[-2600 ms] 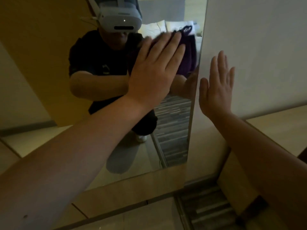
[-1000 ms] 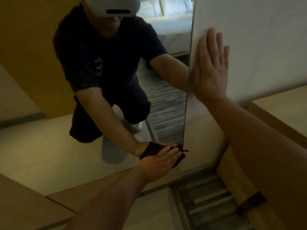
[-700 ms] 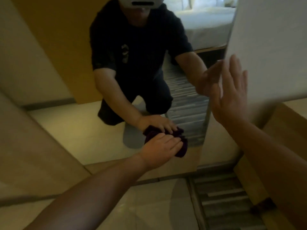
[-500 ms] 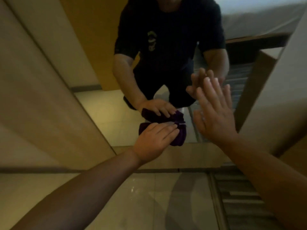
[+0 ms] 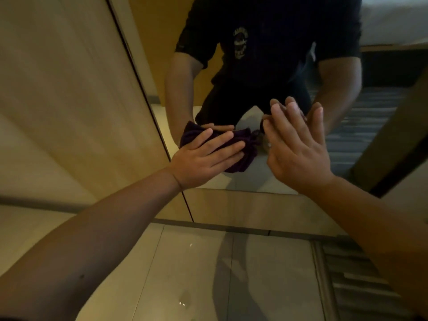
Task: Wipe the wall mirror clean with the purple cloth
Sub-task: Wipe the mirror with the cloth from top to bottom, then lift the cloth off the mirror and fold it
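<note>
The wall mirror fills the upper middle and right of the head view and reflects a crouching person in a dark shirt. My left hand lies flat on the bunched purple cloth and presses it against the glass near the mirror's lower left corner. My right hand is held open, fingers apart, just right of the cloth and close to the glass; whether it touches I cannot tell. It holds nothing.
A light wooden panel borders the mirror on the left and a wooden skirting strip runs under it. Pale floor tiles lie below, with striped carpet at the lower right.
My left hand has slid the cloth leftwards along the bottom of the mirror to its lower left corner. My right hand has left the wall at the right and come in front of the glass.
</note>
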A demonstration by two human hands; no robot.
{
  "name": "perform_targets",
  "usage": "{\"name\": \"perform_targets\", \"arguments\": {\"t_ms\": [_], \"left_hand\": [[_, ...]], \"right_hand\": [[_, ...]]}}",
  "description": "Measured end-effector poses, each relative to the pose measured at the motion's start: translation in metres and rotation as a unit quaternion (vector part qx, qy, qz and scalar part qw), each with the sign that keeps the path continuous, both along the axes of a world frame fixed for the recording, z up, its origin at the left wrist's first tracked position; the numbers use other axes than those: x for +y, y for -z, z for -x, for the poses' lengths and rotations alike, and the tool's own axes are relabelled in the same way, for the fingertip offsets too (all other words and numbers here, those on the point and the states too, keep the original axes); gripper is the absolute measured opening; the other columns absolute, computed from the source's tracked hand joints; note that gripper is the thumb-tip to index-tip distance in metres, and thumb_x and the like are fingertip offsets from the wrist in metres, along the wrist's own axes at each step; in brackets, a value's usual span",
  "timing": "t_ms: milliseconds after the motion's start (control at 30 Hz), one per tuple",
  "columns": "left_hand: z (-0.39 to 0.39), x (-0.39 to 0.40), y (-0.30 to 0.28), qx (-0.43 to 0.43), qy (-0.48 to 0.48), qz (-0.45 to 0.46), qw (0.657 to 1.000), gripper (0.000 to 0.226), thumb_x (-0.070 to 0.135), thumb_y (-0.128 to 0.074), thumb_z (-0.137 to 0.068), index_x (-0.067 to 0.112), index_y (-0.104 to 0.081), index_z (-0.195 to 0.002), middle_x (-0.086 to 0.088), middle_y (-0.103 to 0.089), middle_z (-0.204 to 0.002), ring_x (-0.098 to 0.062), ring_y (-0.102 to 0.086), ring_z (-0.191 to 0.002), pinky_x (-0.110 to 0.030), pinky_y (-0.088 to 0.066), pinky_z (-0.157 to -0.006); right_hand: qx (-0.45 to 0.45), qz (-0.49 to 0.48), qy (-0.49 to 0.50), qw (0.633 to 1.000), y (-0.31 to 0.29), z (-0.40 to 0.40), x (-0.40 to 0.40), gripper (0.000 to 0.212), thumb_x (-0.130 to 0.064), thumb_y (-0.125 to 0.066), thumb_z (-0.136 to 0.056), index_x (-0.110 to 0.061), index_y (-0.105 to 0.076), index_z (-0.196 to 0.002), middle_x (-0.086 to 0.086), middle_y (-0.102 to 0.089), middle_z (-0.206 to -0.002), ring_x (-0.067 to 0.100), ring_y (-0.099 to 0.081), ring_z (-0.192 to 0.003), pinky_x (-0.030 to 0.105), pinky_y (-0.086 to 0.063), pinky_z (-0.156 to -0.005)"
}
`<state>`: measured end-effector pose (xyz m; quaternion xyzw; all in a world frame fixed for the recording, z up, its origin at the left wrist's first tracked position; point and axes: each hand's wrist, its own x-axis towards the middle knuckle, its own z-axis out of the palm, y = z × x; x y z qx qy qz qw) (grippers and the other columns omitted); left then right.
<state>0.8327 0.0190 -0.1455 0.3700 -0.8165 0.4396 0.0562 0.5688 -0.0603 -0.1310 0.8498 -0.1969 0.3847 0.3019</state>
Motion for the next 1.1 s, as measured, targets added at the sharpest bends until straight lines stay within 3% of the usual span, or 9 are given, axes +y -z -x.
{"name": "perform_targets", "arguments": {"t_ms": [67, 167, 333, 433, 567, 733, 933, 1033, 1100], "left_hand": [[-0.001, 0.013, 0.019, 0.024, -0.067, 0.003, 0.997, 0.042, 0.024, -0.027, -0.108, 0.015, -0.03, -0.15, -0.006, -0.026, -0.158, -0.021, -0.019, -0.148, -0.042, -0.01, -0.12], [-0.015, 0.043, 0.067, 0.006, -0.009, 0.013, 1.0, 0.045, 0.017, -0.048, -0.103, 0.014, -0.04, -0.148, -0.002, -0.036, -0.155, -0.027, -0.034, -0.142, -0.046, -0.016, -0.12], [-0.04, 0.058, 0.126, -0.019, -0.053, -0.026, 0.998, 0.051, 0.016, -0.042, -0.104, 0.015, -0.029, -0.154, 0.004, -0.028, -0.158, -0.024, -0.024, -0.146, -0.043, -0.014, -0.119], [-0.032, 0.062, 0.125, -0.002, -0.078, -0.041, 0.996, 0.049, 0.014, -0.041, -0.104, 0.016, -0.033, -0.152, 0.004, -0.029, -0.159, -0.024, -0.025, -0.146, -0.044, -0.014, -0.119], [-0.016, 0.078, 0.111, 0.023, -0.13, -0.159, 0.978, 0.053, 0.016, -0.054, -0.092, 0.016, -0.046, -0.144, -0.001, -0.039, -0.154, -0.029, -0.027, -0.144, -0.049, -0.013, -0.119], [0.02, 0.104, 0.078, 0.145, -0.184, -0.28, 0.931, 0.073, 0.001, -0.086, -0.066, 0.012, -0.059, -0.133, -0.01, -0.056, -0.14, -0.028, -0.051, -0.13, -0.043, -0.042, -0.106], [0.05, 0.116, -0.03, 0.309, -0.14, -0.334, 0.879, 0.066, -0.006, -0.071, -0.081, 0.005, -0.046, -0.141, -0.017, -0.048, -0.145, -0.032, -0.049, -0.131, -0.045, -0.044, -0.106], [0.071, 0.124, -0.108, 0.33, -0.185, -0.43, 0.82, 0.054, 0.013, -0.048, -0.102, 0.013, -0.029, -0.153, -0.006, -0.028, -0.16, -0.022, -0.032, -0.143, -0.032, -0.027, -0.115], [0.087, 0.129, -0.16, 0.343, -0.216, -0.484, 0.775, 0.051, 0.023, -0.041, -0.106, 0.019, -0.027, -0.155, -0.001, -0.03, -0.159, -0.019, -0.034, -0.142, -0.027, -0.026, -0.111]], "right_hand": [[-0.017, 0.011, -0.003, 1.0, 0.002, -0.002, -0.002, 0.052, -0.015, -0.044, -0.099, -0.009, -0.038, -0.15, 0.015, -0.031, -0.159, 0.036, -0.023, -0.147, 0.058, -0.003, -0.119], [-0.045, 0.033, -0.016, 0.998, 0.005, -0.006, -0.008, 0.054, -0.012, -0.051, -0.095, -0.008, -0.043, -0.148, 0.017, -0.034, -0.157, 0.033, -0.021, -0.147, 0.056, -0.001, -0.12], [-0.06, 0.079, -0.002, 0.995, 0.012, -0.013, -0.016, 0.06, -0.012, -0.055, -0.09, -0.007, -0.043, -0.149, 0.015, -0.033, -0.156, 0.027, -0.012, -0.15, 0.056, -0.003, -0.12], [-0.04, 0.074, 0.002, 0.996, 0.01, -0.01, -0.016, 0.061, -0.014, -0.054, -0.091, -0.007, -0.041, -0.15, 0.013, -0.028, -0.158, 0.027, -0.005, -0.152, 0.055, -0.001, -0.12], [-0.006, 0.034, 0.03, 0.999, 0.003, -0.004, -0.005, 0.057, -0.018, -0.049, -0.095, -0.009, -0.039, -0.151, 0.012, -0.02, -0.162, 0.028, -0.003, -0.152, 0.056, 0.0, -0.121], [0.077, -0.063, 0.07, 0.993, -0.015, 0.007, 0.021, 0.057, -0.022, -0.043, -0.097, -0.007, -0.036, -0.151, 0.016, -0.016, -0.164, 0.034, -0.005, -0.152, 0.059, -0.003, -0.121], [0.115, -0.223, 0.054, 0.967, -0.046, 0.023, 0.07, 0.058, -0.036, -0.044, -0.096, -0.006, -0.043, -0.145, 0.017, -0.028, -0.159, 0.03, -0.017, -0.151, 0.053, -0.005, -0.123], [0.124, -0.291, -0.006, 0.949, -0.092, 0.033, 0.106, 0.063, -0.047, -0.045, -0.095, -0.005, -0.047, -0.141, 0.017, -0.044, -0.15, 0.028, -0.033, -0.143, 0.052, -0.017, -0.121], [0.134, -0.335, -0.029, 0.932, -0.134, 0.04, 0.129, 0.067, -0.053, -0.049, -0.092, -0.009, -0.044, -0.142, 0.014, -0.051, -0.145, 0.027, -0.041, -0.138, 0.051, -0.025, -0.119]]}}
